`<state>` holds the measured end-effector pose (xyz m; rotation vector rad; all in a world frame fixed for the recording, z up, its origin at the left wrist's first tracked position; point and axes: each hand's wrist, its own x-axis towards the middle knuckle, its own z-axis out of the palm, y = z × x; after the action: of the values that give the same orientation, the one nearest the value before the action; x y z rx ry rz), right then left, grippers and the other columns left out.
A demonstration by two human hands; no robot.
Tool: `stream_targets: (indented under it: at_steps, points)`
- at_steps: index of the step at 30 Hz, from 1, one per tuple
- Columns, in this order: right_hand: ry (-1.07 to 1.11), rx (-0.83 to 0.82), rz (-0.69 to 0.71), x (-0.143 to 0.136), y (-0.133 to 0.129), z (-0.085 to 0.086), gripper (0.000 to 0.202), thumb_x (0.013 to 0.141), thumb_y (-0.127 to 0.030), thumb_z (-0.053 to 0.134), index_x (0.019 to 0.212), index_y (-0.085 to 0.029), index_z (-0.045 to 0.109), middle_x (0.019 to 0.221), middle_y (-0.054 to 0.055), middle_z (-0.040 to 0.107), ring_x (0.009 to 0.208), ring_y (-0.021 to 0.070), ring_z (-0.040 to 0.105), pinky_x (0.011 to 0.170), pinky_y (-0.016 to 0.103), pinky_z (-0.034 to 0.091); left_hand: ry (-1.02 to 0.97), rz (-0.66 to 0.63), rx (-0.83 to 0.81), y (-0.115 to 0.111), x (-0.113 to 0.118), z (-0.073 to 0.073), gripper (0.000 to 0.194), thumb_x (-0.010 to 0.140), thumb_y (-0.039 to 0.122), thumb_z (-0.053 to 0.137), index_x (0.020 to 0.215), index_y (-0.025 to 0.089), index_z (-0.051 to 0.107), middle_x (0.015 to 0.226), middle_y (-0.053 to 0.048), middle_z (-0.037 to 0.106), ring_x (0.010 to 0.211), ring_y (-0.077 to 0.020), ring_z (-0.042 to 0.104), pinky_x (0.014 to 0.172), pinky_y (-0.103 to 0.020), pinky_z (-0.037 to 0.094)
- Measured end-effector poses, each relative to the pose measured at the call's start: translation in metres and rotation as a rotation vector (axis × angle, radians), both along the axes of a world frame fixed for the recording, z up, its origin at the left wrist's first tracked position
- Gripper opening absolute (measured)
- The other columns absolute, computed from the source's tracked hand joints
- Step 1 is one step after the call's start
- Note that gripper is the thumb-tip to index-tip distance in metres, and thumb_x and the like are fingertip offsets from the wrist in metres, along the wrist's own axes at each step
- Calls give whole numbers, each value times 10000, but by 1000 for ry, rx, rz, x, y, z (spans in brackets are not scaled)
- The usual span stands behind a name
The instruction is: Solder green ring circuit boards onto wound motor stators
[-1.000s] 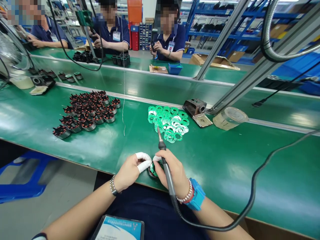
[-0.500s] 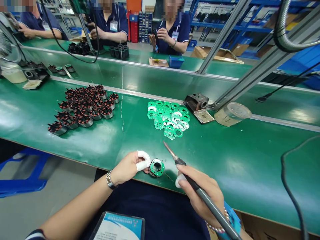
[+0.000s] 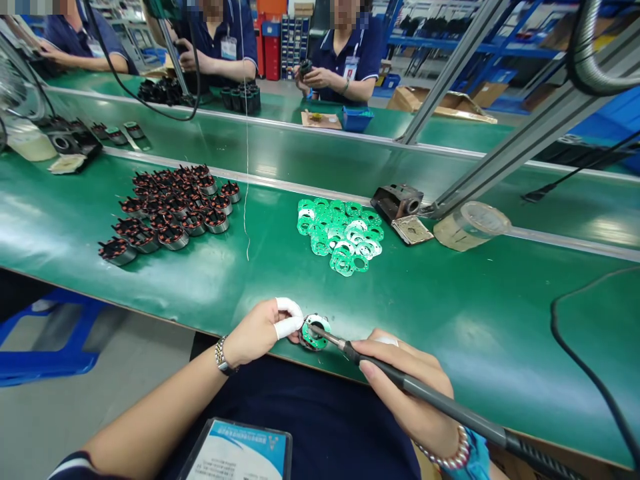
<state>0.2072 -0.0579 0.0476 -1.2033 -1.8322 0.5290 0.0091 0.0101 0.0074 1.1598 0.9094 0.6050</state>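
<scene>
My left hand (image 3: pixel 267 328), with white covers on thumb and forefinger, pinches the left side of a motor stator (image 3: pixel 306 339) near the bench's front edge. A green ring-shaped circuit board (image 3: pixel 324 323) lies on top of that stator. My right hand (image 3: pixel 413 377) is closed round the dark handle of a soldering iron (image 3: pixel 430 393). The iron's tip reaches over the board's centre hole; whether it touches the board I cannot tell. Beyond my hands lies a pile of green ring boards (image 3: pixel 343 233). Several copper-wound stators (image 3: pixel 170 210) stand grouped at the left.
A soldering iron stand (image 3: pixel 397 202) with a sponge pad (image 3: pixel 413 229) and a translucent tub (image 3: pixel 470 227) stand at back right. A thin wire (image 3: pixel 247 167) hangs down over the bench. A black cable (image 3: pixel 583 353) runs at right. Co-workers (image 3: pixel 345 57) sit across the bench.
My right hand has tilted the soldering iron, bringing its tip down and left from above the bench to the ring board. My left hand keeps its hold on the stator.
</scene>
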Motion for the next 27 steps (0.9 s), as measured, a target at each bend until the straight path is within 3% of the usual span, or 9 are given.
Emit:
stream_targets:
  at_steps: [19,25,27]
  points:
    - [4,23,4,1,-1,-1,148,774,-120,532,859,-189,631,643,17,625,557,124,584,503,232,475,0,2,-4,0,0,-2,126,705,234,605,662,139,534,608,15,571,585,-117,577,614,-246,469]
    - [-18,119,-56,5,6,-11,187,790,-145,555,961,-212,589,769,35,645,689,143,620,626,242,507,1,16,-10,0,0,-3,126,695,228,608,658,138,527,602,19,559,571,-113,577,610,-248,474]
    - [-29,109,-1,5,14,-14,183,810,-128,522,960,-221,569,797,32,648,719,137,626,666,239,508,0,21,-11,0,0,-3,126,690,229,611,663,139,526,608,20,559,570,-114,577,610,-251,476]
